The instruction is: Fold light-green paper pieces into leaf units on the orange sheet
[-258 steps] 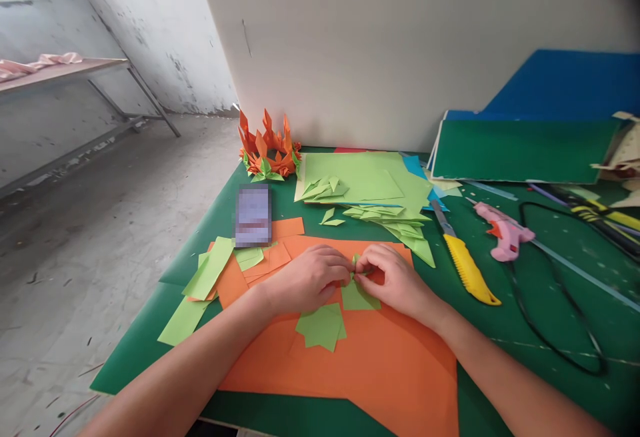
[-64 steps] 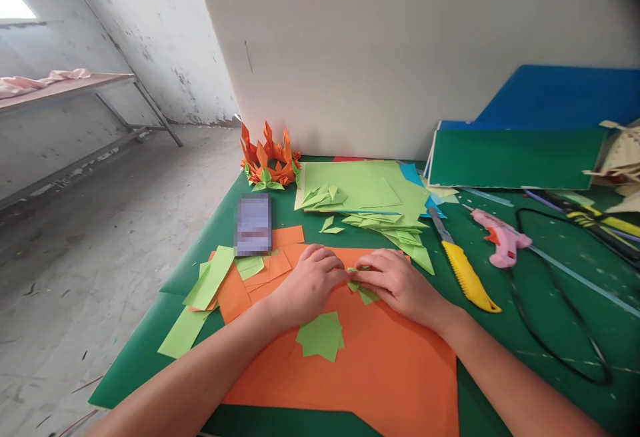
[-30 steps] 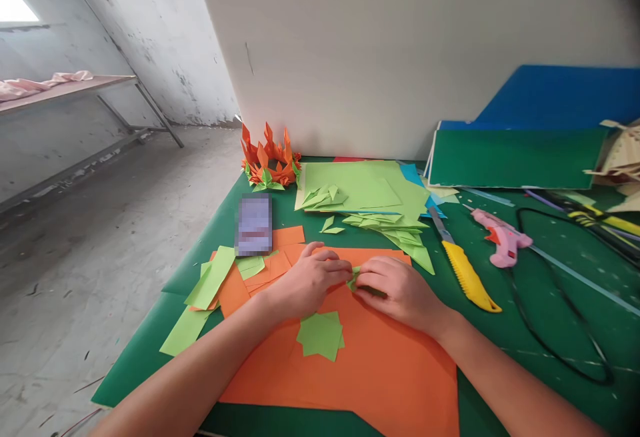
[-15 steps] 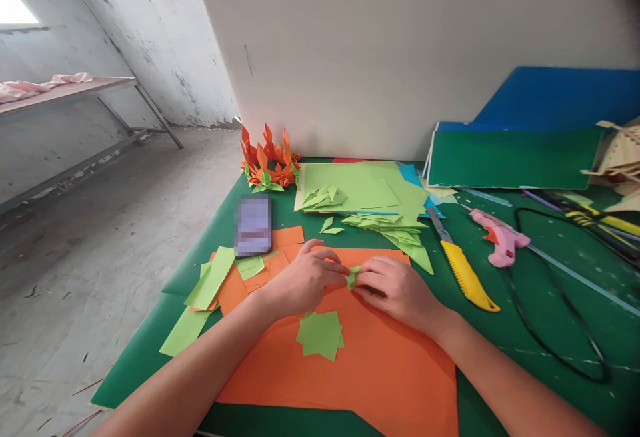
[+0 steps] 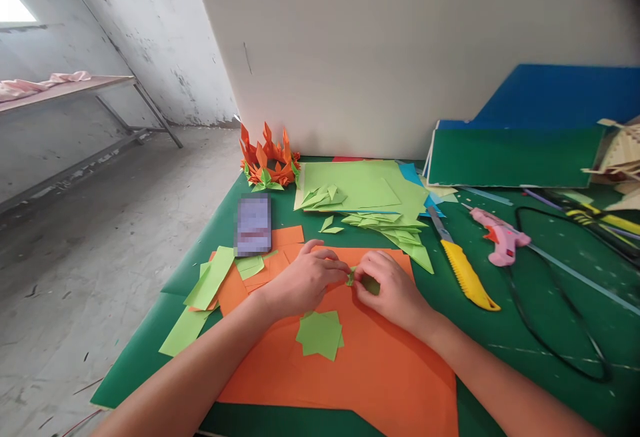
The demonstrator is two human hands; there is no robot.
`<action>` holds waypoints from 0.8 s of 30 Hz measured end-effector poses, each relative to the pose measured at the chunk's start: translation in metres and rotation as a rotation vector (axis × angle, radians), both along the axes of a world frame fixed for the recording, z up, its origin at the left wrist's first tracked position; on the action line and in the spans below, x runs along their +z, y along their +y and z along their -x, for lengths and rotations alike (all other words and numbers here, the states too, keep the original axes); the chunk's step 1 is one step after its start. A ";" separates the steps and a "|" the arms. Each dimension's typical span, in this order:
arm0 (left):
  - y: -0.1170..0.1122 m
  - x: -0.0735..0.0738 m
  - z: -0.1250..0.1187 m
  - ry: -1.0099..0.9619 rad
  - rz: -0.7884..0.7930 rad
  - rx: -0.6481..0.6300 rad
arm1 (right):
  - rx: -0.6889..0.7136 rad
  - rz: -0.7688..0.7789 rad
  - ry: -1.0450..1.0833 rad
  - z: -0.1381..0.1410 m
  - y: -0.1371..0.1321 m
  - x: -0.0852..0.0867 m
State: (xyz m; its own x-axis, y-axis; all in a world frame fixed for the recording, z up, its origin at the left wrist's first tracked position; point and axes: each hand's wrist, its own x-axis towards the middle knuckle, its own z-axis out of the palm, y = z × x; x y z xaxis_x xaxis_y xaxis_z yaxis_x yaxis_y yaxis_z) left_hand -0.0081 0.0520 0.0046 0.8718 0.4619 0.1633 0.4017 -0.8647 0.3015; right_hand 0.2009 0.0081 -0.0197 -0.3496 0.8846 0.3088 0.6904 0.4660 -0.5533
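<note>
Since the frame before, the right hand (image 5: 390, 287) has curled tighter over the small folded green paper (image 5: 361, 281). It and the left hand (image 5: 305, 284) pinch this paper between closed fingertips, low over the orange sheet (image 5: 380, 370). Green squares (image 5: 320, 335) lie just below the hands. The yellow cutter (image 5: 465, 270) and the glue gun (image 5: 500, 236) lie well apart on the right.

- Craft workshop: green worktop (image 5: 550, 304) with a stack of light-green paper sheets (image 5: 360, 187).
- Right of that stack: yellow utility knife (image 5: 465, 277), pink glue gun (image 5: 500, 237).
- Left: bare concrete floor (image 5: 100, 237).
</note>
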 end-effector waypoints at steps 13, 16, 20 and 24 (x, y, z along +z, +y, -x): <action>-0.002 0.001 0.001 -0.003 0.025 -0.003 | -0.048 0.037 0.036 -0.003 0.004 -0.003; -0.003 0.001 0.001 -0.006 0.027 -0.003 | -0.047 0.030 0.047 -0.003 0.004 -0.004; -0.004 0.002 0.000 -0.011 0.042 -0.007 | -0.053 0.028 0.044 -0.003 0.005 -0.004; -0.005 0.003 0.000 -0.011 0.069 0.010 | -0.061 0.047 0.038 -0.002 0.005 -0.005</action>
